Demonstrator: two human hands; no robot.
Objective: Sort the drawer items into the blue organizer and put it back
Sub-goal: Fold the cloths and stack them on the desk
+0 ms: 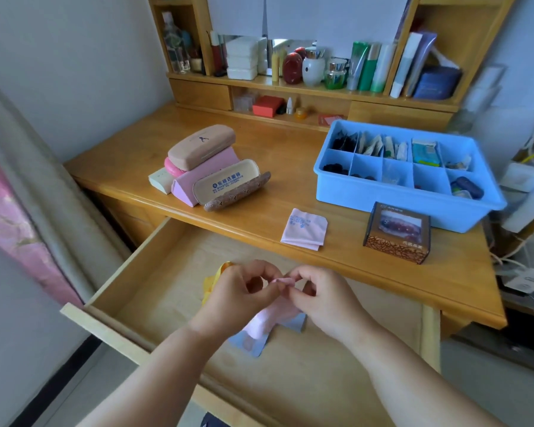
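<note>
Blue organizer [395, 192]: set on the desk top [290, 186] at 2 o'clock, compartments partly filled. Pink cloth [278, 315]: held over the open drawer [173, 272] at 6 o'clock, its upper edge pinched by the left hand [238, 294] and the right hand [324, 300]. Blue-grey cloth [253, 343]: beneath it. Yellow item [213, 278]: partly hidden behind the left hand. Folded pink cloth [304, 229] and dark box [396, 232]: on the desk, near the organizer. Stacked glasses cases [210, 167]: at 11 o'clock.
</note>
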